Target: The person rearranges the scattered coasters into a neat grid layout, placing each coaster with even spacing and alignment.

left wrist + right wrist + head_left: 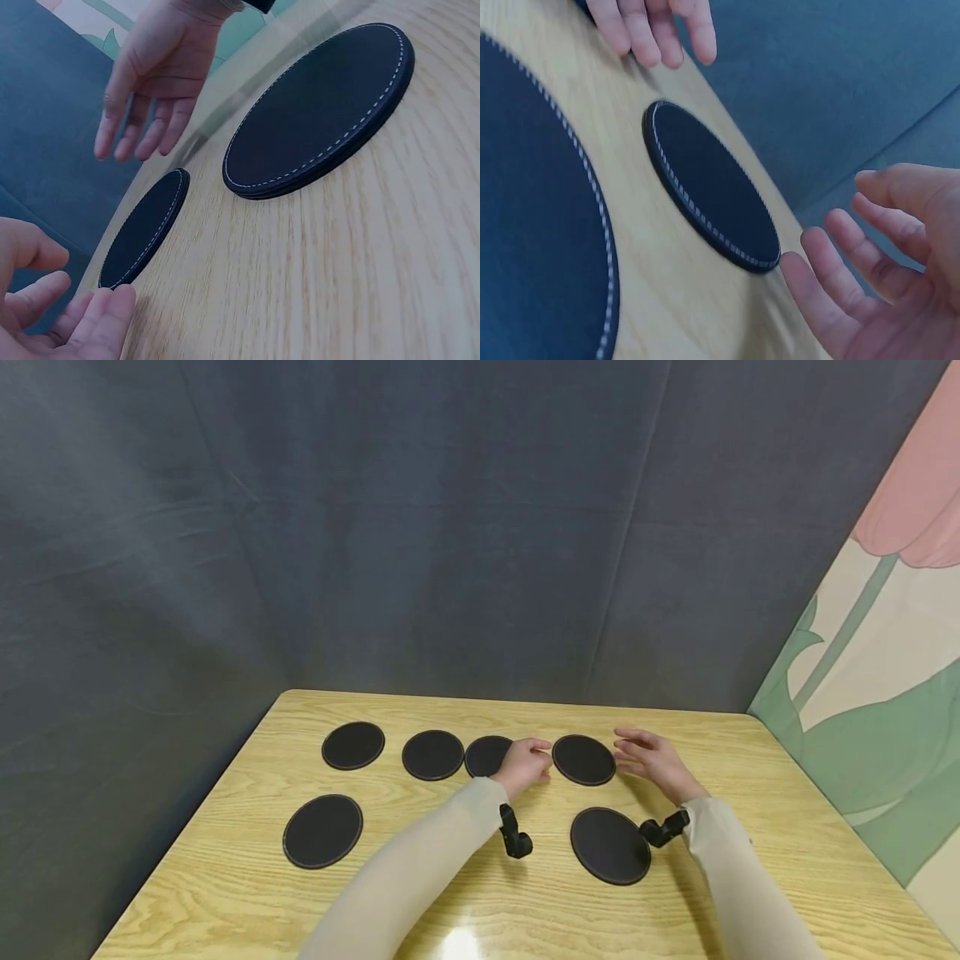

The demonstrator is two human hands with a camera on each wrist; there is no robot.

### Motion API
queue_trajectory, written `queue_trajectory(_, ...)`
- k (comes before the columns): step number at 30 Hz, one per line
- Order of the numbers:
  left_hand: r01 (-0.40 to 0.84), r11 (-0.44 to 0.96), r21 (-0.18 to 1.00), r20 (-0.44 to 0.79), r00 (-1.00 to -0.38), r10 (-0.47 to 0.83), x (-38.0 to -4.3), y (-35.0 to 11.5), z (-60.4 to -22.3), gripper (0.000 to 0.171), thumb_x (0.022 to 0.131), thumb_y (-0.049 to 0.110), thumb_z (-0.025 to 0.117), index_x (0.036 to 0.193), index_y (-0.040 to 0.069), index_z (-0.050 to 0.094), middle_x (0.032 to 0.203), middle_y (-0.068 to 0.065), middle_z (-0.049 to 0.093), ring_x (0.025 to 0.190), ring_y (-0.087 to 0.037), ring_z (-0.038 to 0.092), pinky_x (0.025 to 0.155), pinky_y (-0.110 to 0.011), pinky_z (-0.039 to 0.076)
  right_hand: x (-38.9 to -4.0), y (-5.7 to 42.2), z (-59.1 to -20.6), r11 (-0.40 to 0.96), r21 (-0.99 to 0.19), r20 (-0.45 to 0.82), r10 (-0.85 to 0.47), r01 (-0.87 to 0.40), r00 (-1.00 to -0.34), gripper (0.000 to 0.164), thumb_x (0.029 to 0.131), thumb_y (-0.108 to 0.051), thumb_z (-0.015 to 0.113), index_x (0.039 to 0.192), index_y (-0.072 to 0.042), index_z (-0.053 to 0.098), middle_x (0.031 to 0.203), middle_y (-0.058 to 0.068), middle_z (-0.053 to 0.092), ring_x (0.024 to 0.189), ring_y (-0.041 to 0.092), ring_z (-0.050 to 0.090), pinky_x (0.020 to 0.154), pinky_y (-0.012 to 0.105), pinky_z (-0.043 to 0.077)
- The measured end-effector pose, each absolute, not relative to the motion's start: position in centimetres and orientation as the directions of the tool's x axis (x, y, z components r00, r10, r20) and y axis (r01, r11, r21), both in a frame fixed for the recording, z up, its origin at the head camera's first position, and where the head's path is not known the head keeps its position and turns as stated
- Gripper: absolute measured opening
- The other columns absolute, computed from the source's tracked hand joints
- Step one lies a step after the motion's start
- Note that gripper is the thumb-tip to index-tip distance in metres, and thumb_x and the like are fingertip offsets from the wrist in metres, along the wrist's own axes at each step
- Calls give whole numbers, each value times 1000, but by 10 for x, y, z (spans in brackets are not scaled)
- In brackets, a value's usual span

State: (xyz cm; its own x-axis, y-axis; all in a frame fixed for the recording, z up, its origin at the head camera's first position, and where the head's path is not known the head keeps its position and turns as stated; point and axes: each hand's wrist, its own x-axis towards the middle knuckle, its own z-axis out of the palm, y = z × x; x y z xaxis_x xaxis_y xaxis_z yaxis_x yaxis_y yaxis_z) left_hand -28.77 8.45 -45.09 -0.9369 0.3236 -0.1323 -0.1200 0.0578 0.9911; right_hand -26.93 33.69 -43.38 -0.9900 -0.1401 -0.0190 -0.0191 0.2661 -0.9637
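Note:
Between my two hands lies a round black coaster with pale edge stitching, flat on the table. My left hand is at its left side, fingers loosely bent with nothing gripped; in the left wrist view the fingertips come right up to its rim. On the opposite side, my right hand has its fingers spread and holds nothing, a fingertip close to the rim in the right wrist view. Behind my left hand, another coaster is partly hidden. A nearer coaster lies below the right hand; its edge looks layered in the left wrist view.
Two more coasters, a middle one and a far-left one, lie along the back of the wooden table. A further coaster is at the front left. A dark curtain rises behind; a flower-patterned panel borders the right.

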Motion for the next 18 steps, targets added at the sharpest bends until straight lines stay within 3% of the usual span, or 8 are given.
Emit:
queue_trajectory(3,-145,42,989,-151,-930,334,-288,84,-451,46,90,-3,50,136,-2,52,105,-12,58,78,-19,52,86,-38,57,-271,339,-436,284,-959,-46,-128,8,-991,57,102,-18,49,144,15,28,137,35,42,104,11,64,90,32,55)
queue_trajectory(6,-173,21,985,-170,-926,337,-289,85,-451,47,90,-3,52,138,-3,49,117,-18,57,96,-24,59,89,-39,56,-273,341,-439,282,-959,-77,-118,41,-990,55,101,-12,48,144,16,27,136,33,45,99,5,64,87,27,56)
queue_trajectory(10,-194,10,981,-186,-923,336,-289,86,-449,50,90,-3,55,139,-3,47,127,-22,55,115,-31,57,90,-39,56,-275,343,-441,260,-963,-103,-113,71,-988,54,100,-8,49,143,18,26,135,30,48,97,2,63,87,24,55)
queue_trajectory(18,-216,25,976,-211,-912,352,-289,90,-451,51,91,0,56,141,-3,45,139,-21,48,125,-34,52,88,-37,57,-278,345,-444,299,-952,-115,-156,64,-981,56,100,-9,50,142,19,27,143,39,31,99,-2,60,90,25,54)
